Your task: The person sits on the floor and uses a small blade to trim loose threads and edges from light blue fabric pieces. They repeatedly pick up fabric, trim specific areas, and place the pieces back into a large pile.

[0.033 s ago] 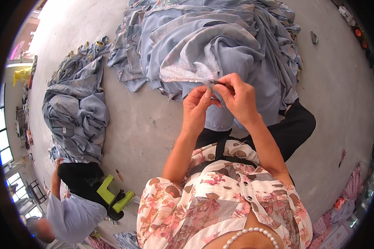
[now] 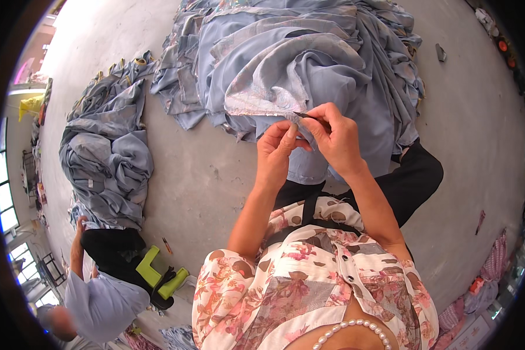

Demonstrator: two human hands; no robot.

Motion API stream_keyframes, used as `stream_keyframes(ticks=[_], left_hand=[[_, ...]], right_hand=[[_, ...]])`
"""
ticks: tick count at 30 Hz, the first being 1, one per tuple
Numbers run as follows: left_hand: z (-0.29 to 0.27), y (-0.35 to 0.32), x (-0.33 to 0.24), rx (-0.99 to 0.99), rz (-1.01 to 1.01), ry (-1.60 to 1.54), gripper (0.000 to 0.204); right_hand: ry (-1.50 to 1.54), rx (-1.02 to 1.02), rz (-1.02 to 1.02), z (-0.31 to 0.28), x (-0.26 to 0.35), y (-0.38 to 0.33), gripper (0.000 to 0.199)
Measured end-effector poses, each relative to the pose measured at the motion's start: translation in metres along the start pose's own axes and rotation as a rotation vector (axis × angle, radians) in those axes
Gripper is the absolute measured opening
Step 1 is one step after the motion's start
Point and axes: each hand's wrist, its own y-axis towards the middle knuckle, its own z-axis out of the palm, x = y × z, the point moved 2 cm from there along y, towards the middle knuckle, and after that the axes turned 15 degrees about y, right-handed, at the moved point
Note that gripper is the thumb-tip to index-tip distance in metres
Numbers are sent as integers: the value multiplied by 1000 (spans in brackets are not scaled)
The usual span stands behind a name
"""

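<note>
My left hand (image 2: 278, 146) is closed in a pinch on the edge of a blue-grey garment (image 2: 268, 99) with a pale, shimmery patterned layer. Close beside it, my right hand (image 2: 335, 135) grips small dark thread snips (image 2: 312, 118). Their pointed tip lies against the fabric edge, just above my left fingertips. Most of the snips is covered by my fingers, so whether the blades are apart cannot be told. The garment drapes from a large heap of similar blue-grey cloth (image 2: 262, 41) in front of me and over my lap.
Left of me lies a second garment pile (image 2: 105, 151). A co-worker (image 2: 105, 297) sits near it, one hand at its near end, by a lime-green stool (image 2: 149, 265). A small tool (image 2: 167, 245) and a dark scrap (image 2: 441, 53) lie on the concrete floor (image 2: 204, 175). Pink fabric (image 2: 493, 262) is piled at right.
The tip of the snips now shows more plainly, pointing left past my right fingers. My left hand keeps its place. The co-worker's hand has shifted slightly.
</note>
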Motion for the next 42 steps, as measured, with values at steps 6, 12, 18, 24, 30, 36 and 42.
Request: stream_keyframes(ticks=[6,12,18,24,30,36,42], left_hand=[[-2,-2,7,-9,18,52,20],[7,0,37,93,-214,-266,21],[-48,11,45,86,-169,-712,43],[-52,24,44,-236,-199,-669,40],[-36,15,40,-84,-121,-614,42],[-33,12,43,30,-97,-587,44],[-40,17,45,-118,-83,-684,44]], right_hand=[[602,-205,241,-11,2,5,17],[134,-1,279,-14,-14,-5,13],[342,-51,173,-60,-12,-28,11],[411,-328,103,-112,-15,-54,9],[448,-460,201,-149,-59,-63,7],[589,-680,232,-171,-95,-71,7],[706,-885,245,-202,-115,-87,11]])
